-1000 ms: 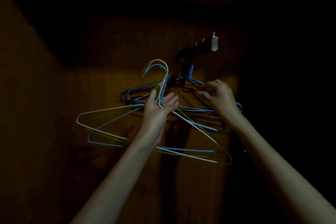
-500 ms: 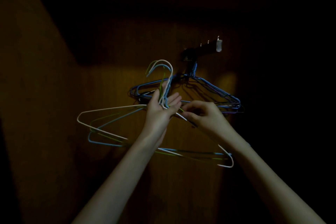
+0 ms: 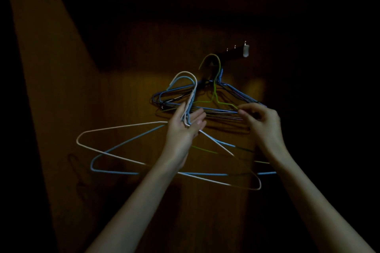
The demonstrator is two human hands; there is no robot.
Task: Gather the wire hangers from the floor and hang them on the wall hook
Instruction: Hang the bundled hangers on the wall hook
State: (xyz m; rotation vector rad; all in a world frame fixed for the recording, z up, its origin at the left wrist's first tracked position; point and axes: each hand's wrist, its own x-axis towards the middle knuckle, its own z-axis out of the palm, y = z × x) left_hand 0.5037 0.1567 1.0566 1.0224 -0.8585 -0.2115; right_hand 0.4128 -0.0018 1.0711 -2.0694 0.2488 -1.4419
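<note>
Green hanger (image 3: 215, 88) now raised to wall hook (image 3: 236, 52), right hand (image 3: 261, 121) fingers pinching it, left hand (image 3: 185, 129) gripping hangers (image 3: 123, 144)

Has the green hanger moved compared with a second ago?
Yes. The green hanger has left the left hand's bundle; the right hand has lifted it up and right, its hook now beside the wall hook.

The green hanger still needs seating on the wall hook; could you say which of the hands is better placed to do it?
Right hand: it pinches the green hanger, whose hook is up at the wall hook.
</note>
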